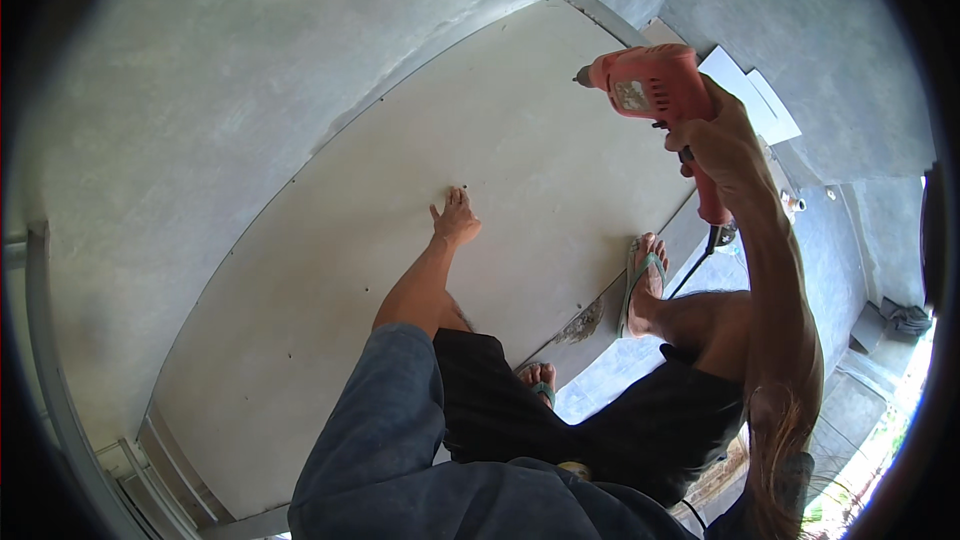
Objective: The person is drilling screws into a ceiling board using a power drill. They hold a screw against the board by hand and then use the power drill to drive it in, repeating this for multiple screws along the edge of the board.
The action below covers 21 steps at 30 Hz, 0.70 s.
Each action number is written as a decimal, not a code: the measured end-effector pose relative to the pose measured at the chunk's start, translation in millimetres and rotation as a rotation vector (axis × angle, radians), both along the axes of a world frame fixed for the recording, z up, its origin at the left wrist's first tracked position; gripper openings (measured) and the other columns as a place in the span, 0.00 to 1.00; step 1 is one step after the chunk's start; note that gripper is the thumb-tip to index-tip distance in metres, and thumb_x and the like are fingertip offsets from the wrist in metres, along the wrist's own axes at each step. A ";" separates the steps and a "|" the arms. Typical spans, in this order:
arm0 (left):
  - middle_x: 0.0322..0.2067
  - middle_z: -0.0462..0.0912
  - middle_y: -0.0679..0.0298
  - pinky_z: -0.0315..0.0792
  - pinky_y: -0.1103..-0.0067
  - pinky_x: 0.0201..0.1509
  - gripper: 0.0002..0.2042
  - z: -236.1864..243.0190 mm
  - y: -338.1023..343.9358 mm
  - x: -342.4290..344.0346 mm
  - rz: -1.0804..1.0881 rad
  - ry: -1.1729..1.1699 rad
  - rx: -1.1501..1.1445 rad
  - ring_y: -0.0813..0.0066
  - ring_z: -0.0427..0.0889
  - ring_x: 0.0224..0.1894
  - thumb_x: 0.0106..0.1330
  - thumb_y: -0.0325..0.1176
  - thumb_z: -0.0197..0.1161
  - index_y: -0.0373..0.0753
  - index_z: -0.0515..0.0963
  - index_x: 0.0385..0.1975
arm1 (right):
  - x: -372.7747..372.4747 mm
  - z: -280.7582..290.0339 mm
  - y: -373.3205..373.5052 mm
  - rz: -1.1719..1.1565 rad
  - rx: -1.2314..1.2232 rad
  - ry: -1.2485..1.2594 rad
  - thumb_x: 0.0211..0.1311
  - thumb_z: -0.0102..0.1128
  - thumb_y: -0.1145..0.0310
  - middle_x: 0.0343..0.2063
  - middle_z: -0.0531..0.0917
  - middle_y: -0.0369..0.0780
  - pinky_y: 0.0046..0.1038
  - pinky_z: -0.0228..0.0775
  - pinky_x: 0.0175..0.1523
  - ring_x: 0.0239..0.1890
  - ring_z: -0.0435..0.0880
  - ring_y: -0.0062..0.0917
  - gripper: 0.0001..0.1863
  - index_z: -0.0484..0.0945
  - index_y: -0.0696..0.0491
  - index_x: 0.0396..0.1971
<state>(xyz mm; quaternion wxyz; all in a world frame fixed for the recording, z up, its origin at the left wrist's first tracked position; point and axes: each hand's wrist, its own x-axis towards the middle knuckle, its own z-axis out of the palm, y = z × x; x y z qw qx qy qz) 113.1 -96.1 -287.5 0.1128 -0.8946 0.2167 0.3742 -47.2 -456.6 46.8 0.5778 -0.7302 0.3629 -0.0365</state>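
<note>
My right hand (722,145) is wrapped round the handle of a red corded drill (655,80), raised over the right side of a pale flat board (540,110). The drill's chuck points left, and its black cord (690,273) drops from the base of the handle. My left hand (458,220) rests on the board with its fingers stretched and the thumb apart. Just past its fingertips is a small dark screw or hole (464,186). Similar dark dots are spread over the board and along its curved-looking far edge.
My sandalled feet (645,280) stand by the board's near edge, beside a rough broken patch (582,323). A grey plastered wall (300,60) rises behind the board. White sheets (750,95) lie at the right, and a metal frame (60,380) stands at the far left.
</note>
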 end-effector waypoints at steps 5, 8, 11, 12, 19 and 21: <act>0.81 0.42 0.55 0.47 0.48 0.80 0.39 -4.0 9.1 14.8 0.095 0.039 -0.130 0.60 0.44 0.82 0.73 0.39 0.50 0.34 0.41 0.79 | 10.6 17.7 13.3 0.059 -0.017 0.006 0.44 0.62 0.80 0.30 0.80 0.37 0.27 0.75 0.27 0.24 0.77 0.20 0.30 0.77 0.58 0.55; 0.81 0.42 0.57 0.47 0.48 0.80 0.39 -12.0 12.9 -2.7 0.089 -0.046 -0.148 0.61 0.44 0.82 0.73 0.38 0.49 0.36 0.40 0.79 | 8.8 6.9 16.9 0.058 0.000 0.020 0.44 0.62 0.80 0.30 0.80 0.37 0.27 0.75 0.27 0.25 0.77 0.20 0.31 0.77 0.58 0.55; 0.81 0.41 0.59 0.46 0.48 0.81 0.39 -12.4 -0.6 -9.2 0.033 -0.069 -0.070 0.62 0.43 0.82 0.72 0.37 0.49 0.37 0.39 0.79 | 5.6 9.3 17.2 0.081 0.003 0.029 0.43 0.62 0.80 0.30 0.80 0.37 0.26 0.75 0.27 0.26 0.77 0.20 0.31 0.77 0.58 0.55; 0.81 0.41 0.60 0.45 0.48 0.81 0.40 -11.3 -1.6 -9.0 0.024 -0.083 -0.031 0.63 0.43 0.82 0.71 0.36 0.50 0.37 0.39 0.80 | 7.0 8.9 16.9 0.083 0.007 0.025 0.43 0.62 0.80 0.30 0.80 0.37 0.26 0.75 0.27 0.26 0.77 0.20 0.31 0.77 0.58 0.55; 0.81 0.40 0.61 0.42 0.45 0.81 0.40 0.3 -12.1 12.8 0.035 0.008 0.062 0.64 0.43 0.82 0.70 0.36 0.50 0.38 0.38 0.80 | 11.5 4.6 15.0 0.071 0.045 0.010 0.43 0.61 0.79 0.29 0.80 0.38 0.27 0.74 0.27 0.24 0.76 0.21 0.32 0.77 0.60 0.57; 0.81 0.40 0.62 0.42 0.46 0.81 0.40 4.8 -1.6 21.8 0.014 0.060 0.053 0.65 0.44 0.82 0.71 0.35 0.50 0.37 0.39 0.80 | 12.1 2.1 14.9 0.066 0.056 0.006 0.43 0.62 0.77 0.29 0.80 0.40 0.28 0.73 0.28 0.23 0.77 0.21 0.34 0.77 0.61 0.59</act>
